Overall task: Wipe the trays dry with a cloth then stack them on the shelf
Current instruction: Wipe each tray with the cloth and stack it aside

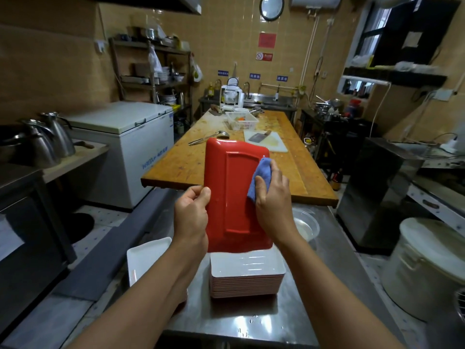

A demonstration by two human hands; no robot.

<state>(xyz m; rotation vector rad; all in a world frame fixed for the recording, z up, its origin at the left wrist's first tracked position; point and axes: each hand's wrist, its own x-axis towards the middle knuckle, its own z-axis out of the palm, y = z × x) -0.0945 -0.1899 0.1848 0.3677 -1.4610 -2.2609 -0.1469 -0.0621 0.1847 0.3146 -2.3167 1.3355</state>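
Fingers: left hand (192,212) grips the glossy red rectangular plastic tray (232,195) by its edge; right hand (270,195) clutches a folded blue cloth (261,176).
Tray: upright above the stack of white-faced trays (247,272), underside facing the person for wiping.

— Where's the tray (234,195) from my seat?
— Upright between my hands, left hand (192,212) on its left edge, right hand (273,195) pressing the cloth (261,176) to its right side.
— Below it?
— A stack of trays (247,275) on the steel counter (251,321), another tray (147,258) left, the wooden table (286,147) behind.
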